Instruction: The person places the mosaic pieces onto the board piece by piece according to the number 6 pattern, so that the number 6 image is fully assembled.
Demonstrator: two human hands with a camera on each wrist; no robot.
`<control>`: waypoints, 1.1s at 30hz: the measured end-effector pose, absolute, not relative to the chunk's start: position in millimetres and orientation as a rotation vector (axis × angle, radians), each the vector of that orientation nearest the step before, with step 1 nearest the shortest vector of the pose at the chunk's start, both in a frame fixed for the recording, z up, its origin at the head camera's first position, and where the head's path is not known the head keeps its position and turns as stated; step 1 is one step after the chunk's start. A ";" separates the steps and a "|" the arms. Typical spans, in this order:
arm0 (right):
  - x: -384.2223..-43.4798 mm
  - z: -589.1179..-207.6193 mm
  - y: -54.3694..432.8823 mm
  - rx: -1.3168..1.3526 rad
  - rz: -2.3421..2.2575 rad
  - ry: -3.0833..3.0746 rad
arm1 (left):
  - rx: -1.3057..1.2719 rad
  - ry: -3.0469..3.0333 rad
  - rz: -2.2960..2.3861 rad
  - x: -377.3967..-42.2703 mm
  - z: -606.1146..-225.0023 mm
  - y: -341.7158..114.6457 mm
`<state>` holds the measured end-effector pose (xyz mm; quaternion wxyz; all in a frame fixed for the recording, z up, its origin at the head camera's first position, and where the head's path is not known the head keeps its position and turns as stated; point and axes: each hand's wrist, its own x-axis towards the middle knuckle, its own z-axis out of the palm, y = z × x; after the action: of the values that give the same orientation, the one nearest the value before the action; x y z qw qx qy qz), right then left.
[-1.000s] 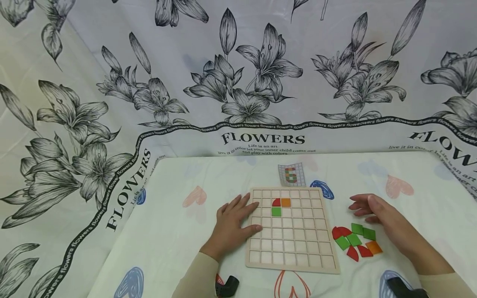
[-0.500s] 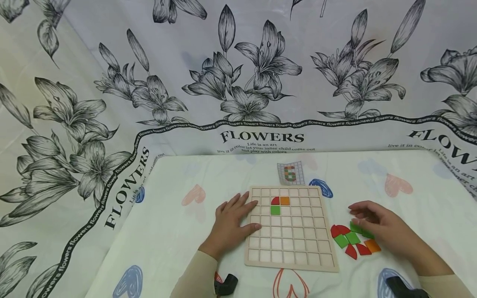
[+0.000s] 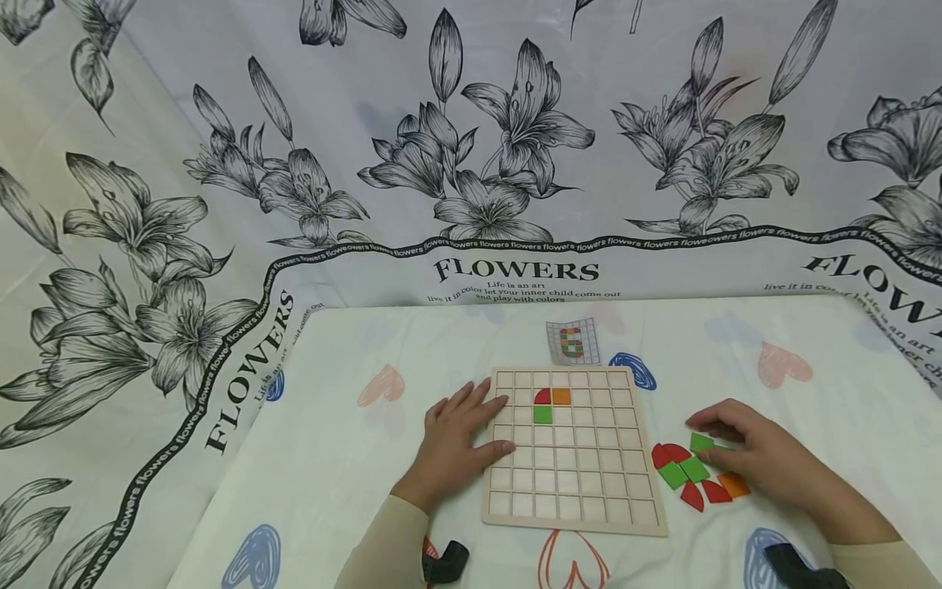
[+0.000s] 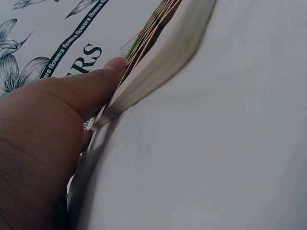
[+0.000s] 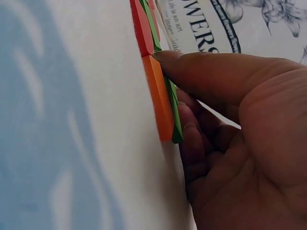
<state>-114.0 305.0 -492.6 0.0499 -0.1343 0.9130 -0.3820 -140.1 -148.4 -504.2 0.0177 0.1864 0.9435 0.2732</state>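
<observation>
My left hand [image 3: 462, 442] rests along the left edge of a wooden grid board [image 3: 581, 515], thumb and fingertips touching its frame. In the left wrist view the thumb [image 4: 98, 88] lies on the board's rim. A red quarter-round tile [image 3: 543, 397], an orange square tile [image 3: 562, 396] and a green square tile [image 3: 542, 415] sit in cells near the top. My right hand [image 3: 758, 454] is bent over the loose tiles, its thumb touching a green tile [image 3: 701, 442], which shows between thumb and forefinger. Another green tile is mostly hidden by that hand.
Right of the board lie loose red tiles [image 3: 671, 452], green tiles [image 3: 692, 469] and an orange tile [image 3: 733, 484]. A pattern card [image 3: 572, 342] lies behind the board. A flower-printed curtain [image 3: 515, 147] hangs behind the table [image 3: 331, 458].
My right hand has come down and slightly left onto the loose green tiles, its thumb moving in towards one. The left hand and the board stay in place. The view has shifted slightly.
</observation>
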 end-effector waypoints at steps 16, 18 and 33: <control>-115.9 -494.9 298.7 -0.321 -1.132 2.833 | 0.580 2.933 0.847 -140.9 -501.7 -149.3; -116.2 -495.0 297.7 -0.312 -1.137 2.830 | 0.574 2.932 0.849 -140.8 -501.6 -149.4; -113.1 -492.4 292.9 -0.228 -1.120 2.865 | 0.563 2.919 0.855 -141.1 -503.1 -148.0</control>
<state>-113.1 292.9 -492.4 0.0286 -0.0740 0.9284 -0.3629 -141.1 -148.0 -503.1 0.0243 0.1821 0.9434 0.2762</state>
